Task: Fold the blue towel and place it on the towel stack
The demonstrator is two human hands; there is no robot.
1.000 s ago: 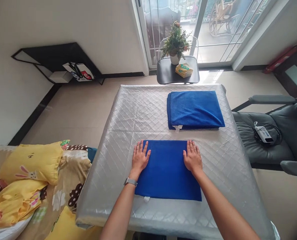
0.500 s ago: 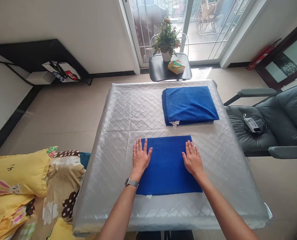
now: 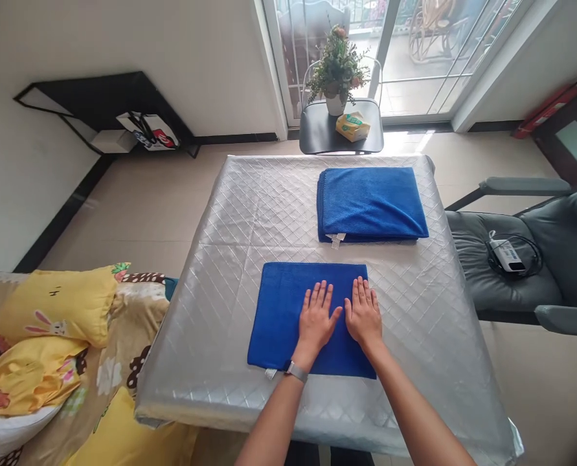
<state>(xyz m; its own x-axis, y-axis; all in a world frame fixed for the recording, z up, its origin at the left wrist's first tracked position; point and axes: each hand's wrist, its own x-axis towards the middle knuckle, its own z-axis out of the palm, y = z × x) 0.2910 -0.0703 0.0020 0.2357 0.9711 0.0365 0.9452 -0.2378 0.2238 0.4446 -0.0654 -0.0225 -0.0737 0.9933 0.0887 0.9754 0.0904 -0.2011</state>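
Note:
A folded blue towel (image 3: 278, 310) lies flat near the front of a table under a silver quilted cover (image 3: 249, 220). My left hand (image 3: 316, 320) and my right hand (image 3: 363, 313) rest side by side on its right half, palms down, fingers stretched out. A watch sits on my left wrist. A second folded blue towel (image 3: 370, 204), thicker, lies at the far right of the table, apart from both hands.
A black chair (image 3: 341, 133) beyond the table carries a potted plant (image 3: 337, 71) and a yellow packet (image 3: 352, 125). A grey armchair (image 3: 521, 259) with a cabled device stands on the right. Yellow cartoon bedding (image 3: 55, 343) lies on the left.
My left hand has slid right from the towel's left edge to beside my right hand. The right hand moved slightly inward. The camera view shifted.

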